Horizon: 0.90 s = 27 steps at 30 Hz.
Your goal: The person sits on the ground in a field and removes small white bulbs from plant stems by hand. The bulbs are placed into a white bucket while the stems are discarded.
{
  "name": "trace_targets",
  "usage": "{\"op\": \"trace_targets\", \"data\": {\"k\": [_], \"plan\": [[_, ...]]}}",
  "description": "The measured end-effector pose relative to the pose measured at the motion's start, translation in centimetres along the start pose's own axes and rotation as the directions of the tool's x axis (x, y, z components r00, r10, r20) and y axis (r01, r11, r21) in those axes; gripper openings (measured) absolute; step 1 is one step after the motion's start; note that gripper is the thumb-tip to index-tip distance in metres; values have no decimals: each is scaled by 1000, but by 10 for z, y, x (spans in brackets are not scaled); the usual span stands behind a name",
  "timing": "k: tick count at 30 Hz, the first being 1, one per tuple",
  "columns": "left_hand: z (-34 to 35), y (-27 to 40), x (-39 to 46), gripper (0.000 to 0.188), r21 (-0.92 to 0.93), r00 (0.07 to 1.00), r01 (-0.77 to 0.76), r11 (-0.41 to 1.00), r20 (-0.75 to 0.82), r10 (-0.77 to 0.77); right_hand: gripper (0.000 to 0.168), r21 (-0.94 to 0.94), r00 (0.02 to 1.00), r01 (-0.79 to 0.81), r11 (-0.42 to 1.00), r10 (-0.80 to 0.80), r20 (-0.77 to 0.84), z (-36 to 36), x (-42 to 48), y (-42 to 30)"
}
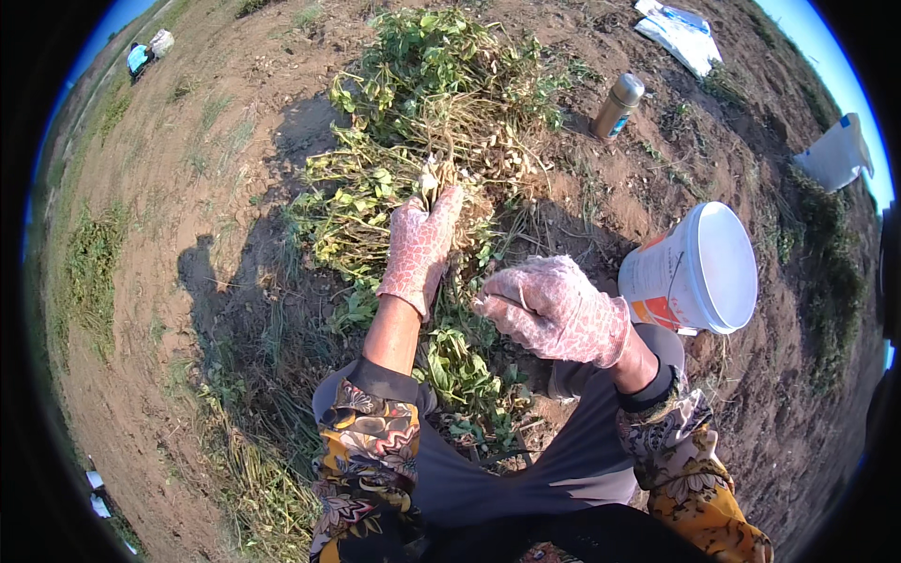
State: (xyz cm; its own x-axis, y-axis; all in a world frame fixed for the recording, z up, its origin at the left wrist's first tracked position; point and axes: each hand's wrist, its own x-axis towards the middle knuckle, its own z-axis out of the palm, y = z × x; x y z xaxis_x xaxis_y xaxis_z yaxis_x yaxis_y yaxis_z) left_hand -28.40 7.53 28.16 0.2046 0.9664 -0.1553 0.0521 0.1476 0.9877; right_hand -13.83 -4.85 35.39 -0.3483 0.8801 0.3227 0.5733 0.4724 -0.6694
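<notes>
My left hand [424, 243], in a pink patterned glove, grips the stems of a pulled peanut plant [445, 144] at the front of a heap of leafy plants [429, 63]. Peanut pods [512, 158] show among the roots and dry stems just beyond it. My right hand [552, 306], gloved alike and dusty, is curled up in the air to the right of the left hand, above the ground near my knee. Whether something small sits inside its fingers cannot be told. A white plastic bucket [651, 278] leans open-mouthed to the right, beside the right hand.
A steel vacuum flask [618, 105] stands on the soil beyond the bucket. White sacks [679, 39] lie at the upper right, with another white sack [836, 156] farther right. More pulled plants [271, 492] lie at the lower left. A person [138, 58] is far off beside a bulging sack [162, 43].
</notes>
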Motion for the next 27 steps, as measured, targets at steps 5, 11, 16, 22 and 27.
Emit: {"op": "trace_targets", "data": {"k": [5,11,16,22,27], "plan": [[11,31,-21,27,-264,996,36,964,86,-14,20,841,794,-134,525,564,-226,-21,-6,13],[13,37,-41,54,-413,838,343,844,541,-76,25,824,698,-287,488,696,-170,-29,-6,38],[29,26,-57,60,-403,762,440,802,640,-96,35,641,822,-314,700,539,-187,-18,-6,33],[35,24,-54,38,-234,842,424,875,459,-285,39,70,884,-361,930,365,-291,-29,-14,43],[29,3,-19,28,-221,983,170,960,109,-149,38,241,960,-244,939,270,-80,-48,-28,23]]}}
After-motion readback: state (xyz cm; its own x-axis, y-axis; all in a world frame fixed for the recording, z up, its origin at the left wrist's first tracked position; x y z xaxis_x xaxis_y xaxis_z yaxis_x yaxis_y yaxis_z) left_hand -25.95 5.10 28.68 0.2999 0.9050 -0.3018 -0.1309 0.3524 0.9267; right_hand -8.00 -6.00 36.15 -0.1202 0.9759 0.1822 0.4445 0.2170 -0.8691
